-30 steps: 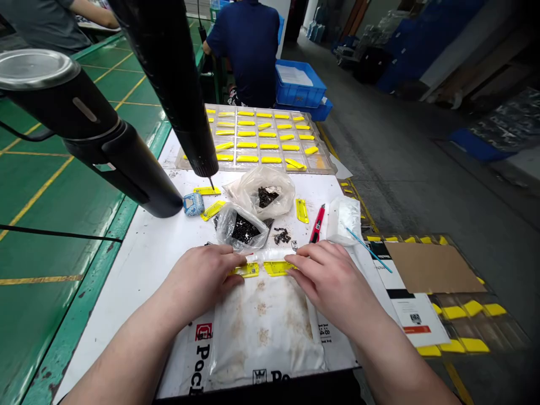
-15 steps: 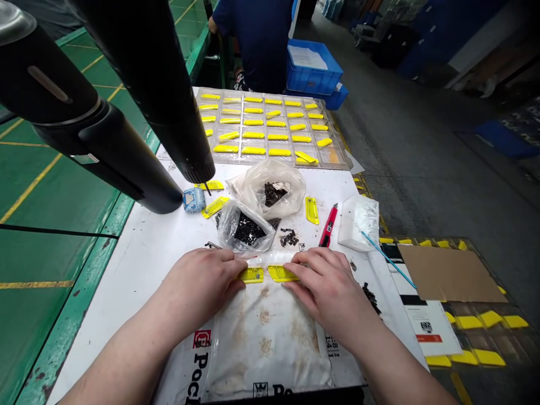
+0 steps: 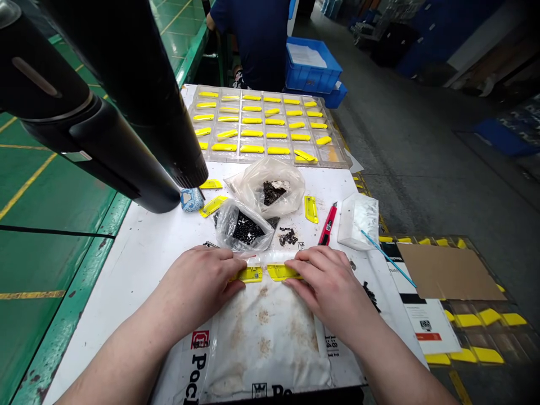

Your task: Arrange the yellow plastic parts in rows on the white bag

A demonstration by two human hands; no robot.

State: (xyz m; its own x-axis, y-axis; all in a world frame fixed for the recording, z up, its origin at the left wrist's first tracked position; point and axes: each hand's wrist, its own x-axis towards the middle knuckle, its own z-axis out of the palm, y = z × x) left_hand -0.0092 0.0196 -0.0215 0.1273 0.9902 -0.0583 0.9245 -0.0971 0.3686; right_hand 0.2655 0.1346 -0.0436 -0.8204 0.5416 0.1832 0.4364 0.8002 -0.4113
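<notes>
My left hand grips the outer end of one yellow plastic casing between thumb and fingers. My right hand holds a second yellow plastic casing the same way. Both casings lie side by side with a small gap, at the far edge of a stained white padded bag. Their inner sides face up; the outer ends are hidden under my fingers. Just beyond are a clear bag of small black parts and a larger bag of dark pieces. Some loose dark pieces lie beside them.
A red utility knife and a white block with a blue stick sit at right. A divided tray of yellow casings stands at the back. Dark cylindrical equipment looms at left. A person sits beyond.
Both hands keep their hold on the two casings, with barely any movement. The view has shifted slightly, and the black cylindrical tool at upper left appears a little further left.
</notes>
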